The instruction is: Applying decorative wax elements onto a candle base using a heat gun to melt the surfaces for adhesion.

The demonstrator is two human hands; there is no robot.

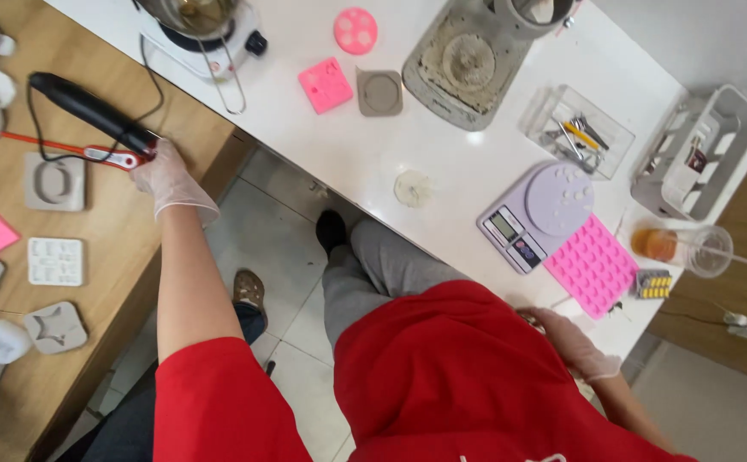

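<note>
My left hand (166,178), in a thin clear glove, reaches out to the wooden table (117,248) and grips the end of a long black corded tool (91,111). A red-handled tool (65,151) lies just beneath it. My right hand (575,342), also gloved, sits low by the front edge of the white counter (356,154), close to my red shirt. Its fingers curl near a small object that I cannot make out. A pink silicone mould tray (593,265) lies just beyond that hand.
On the counter are a lilac kitchen scale (532,214), a blister pack of yellow pills (652,284), a cup of orange liquid (677,246), a clear tool box (577,128), a grey rack (694,150), pink moulds (326,84) and a hotplate (207,34). Grey and white moulds (55,261) cover the wooden table.
</note>
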